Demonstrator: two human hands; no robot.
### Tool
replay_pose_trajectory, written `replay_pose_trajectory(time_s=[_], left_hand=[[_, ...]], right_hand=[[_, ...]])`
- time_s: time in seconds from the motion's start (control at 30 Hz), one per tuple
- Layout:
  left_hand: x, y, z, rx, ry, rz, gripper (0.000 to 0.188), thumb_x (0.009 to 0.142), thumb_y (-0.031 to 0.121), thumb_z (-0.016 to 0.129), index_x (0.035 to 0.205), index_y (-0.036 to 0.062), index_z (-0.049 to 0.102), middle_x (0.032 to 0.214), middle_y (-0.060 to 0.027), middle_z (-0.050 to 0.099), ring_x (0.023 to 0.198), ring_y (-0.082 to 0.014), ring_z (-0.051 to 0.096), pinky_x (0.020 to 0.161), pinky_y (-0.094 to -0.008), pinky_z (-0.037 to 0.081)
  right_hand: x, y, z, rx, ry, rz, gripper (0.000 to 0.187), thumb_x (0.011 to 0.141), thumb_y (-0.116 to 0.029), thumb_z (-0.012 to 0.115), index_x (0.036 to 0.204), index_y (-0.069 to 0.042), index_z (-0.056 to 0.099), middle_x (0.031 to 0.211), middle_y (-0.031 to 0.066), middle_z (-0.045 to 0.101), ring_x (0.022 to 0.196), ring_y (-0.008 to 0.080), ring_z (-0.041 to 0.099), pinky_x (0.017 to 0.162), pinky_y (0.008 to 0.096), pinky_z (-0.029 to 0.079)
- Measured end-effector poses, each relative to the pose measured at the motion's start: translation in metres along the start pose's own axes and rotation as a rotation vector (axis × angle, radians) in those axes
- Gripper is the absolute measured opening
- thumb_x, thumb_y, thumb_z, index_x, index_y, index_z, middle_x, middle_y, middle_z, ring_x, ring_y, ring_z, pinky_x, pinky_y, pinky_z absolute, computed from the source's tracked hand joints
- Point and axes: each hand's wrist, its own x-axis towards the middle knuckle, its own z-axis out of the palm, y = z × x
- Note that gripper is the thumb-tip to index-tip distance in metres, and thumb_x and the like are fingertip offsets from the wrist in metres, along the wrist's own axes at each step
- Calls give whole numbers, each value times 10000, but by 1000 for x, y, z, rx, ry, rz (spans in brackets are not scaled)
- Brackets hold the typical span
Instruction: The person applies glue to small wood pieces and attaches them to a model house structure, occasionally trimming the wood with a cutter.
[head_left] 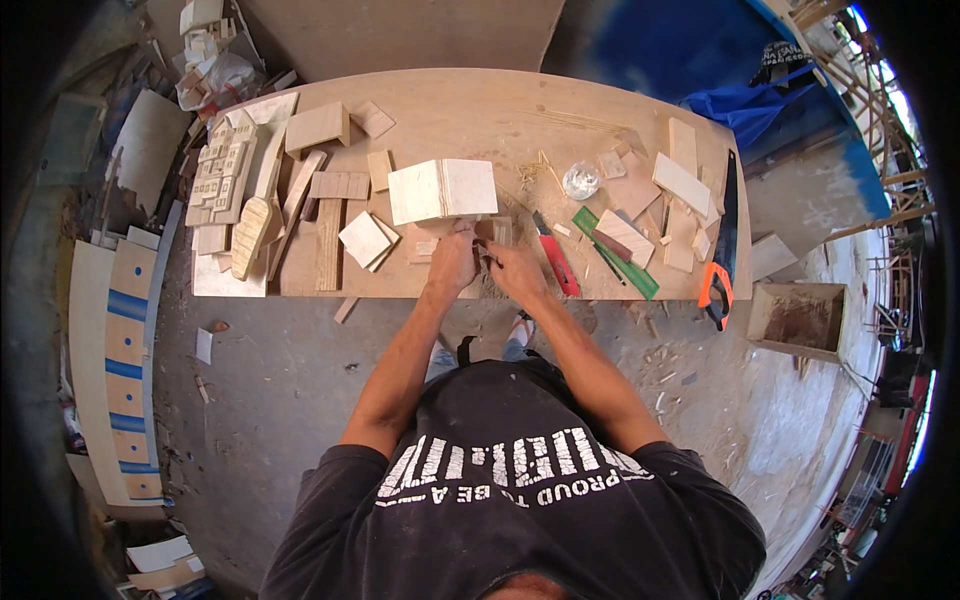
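Near the front edge of the wooden table [560, 110], my left hand [453, 260] and my right hand [510, 270] come together with fingertips almost touching. Both are closed, with the fingers bent in around something small that I cannot make out. Just beyond them stands a small house-shaped piece of pale wood [443, 190] with a roof-like folded top. A red utility knife [560, 265] lies right of my right hand. Left of my left hand rest two stacked square wood pieces [367, 240].
A green ruler [618, 255], a clear jar [580, 181] and several wood offcuts [683, 184] lie to the right. An orange-handled saw [716, 296] overhangs the front edge. At left are a carved wooden building model [222, 172] and wood strips [329, 245]. An open box [797, 318] stands beyond the right end.
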Motion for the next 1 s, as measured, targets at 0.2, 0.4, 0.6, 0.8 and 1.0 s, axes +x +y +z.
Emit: replay_pose_trajectory(time_s=[0.2, 0.4, 0.6, 0.8, 1.0], left_hand=[[3, 1, 6, -2, -35, -89, 117, 657, -70, 696, 765, -64, 653, 858, -233, 626, 848, -415, 626, 739, -453, 515], [0, 4, 4, -5, -21, -77, 127, 674, -86, 680, 799, -63, 669, 863, -222, 634, 865, -392, 645, 730, -440, 526], [-9, 5, -2, -4, -19, -166, 171, 709, -80, 666, 870, -40, 707, 981, -183, 662, 906, -363, 665, 759, -424, 537], [-37, 24, -24, 38, 104, -330, 148, 791, 0, 662, 923, -20, 728, 1056, -126, 657, 922, -350, 668, 800, -428, 529], [-74, 12, -35, 12, 128, -314, 126, 833, 57, 673, 926, -8, 727, 1059, -114, 658, 896, -369, 669, 776, -441, 522]], right_hand=[[-5, 15, 10, 17, 35, -52, 324, 812, -35, 585, 1121, -51, 679, 846, 267, 653, 780, 438, 655, 682, 482, 525], [-3, 7, 5, 34, 4, -5, 230, 810, -56, 591, 1022, -17, 671, 872, 264, 672, 838, 454, 657, 741, 524, 528], [-4, -1, 5, -35, 2, -46, 293, 827, -66, 593, 1109, -32, 665, 888, 262, 681, 828, 455, 656, 737, 512, 533], [-17, -1, 16, 122, 35, 123, 417, 886, -102, 616, 1301, -68, 634, 829, 202, 699, 694, 280, 678, 680, 392, 549], [-22, 11, 24, 492, 103, 227, 415, 945, -131, 628, 1345, -24, 604, 752, 46, 664, 576, 54, 541, 543, 244, 461]])
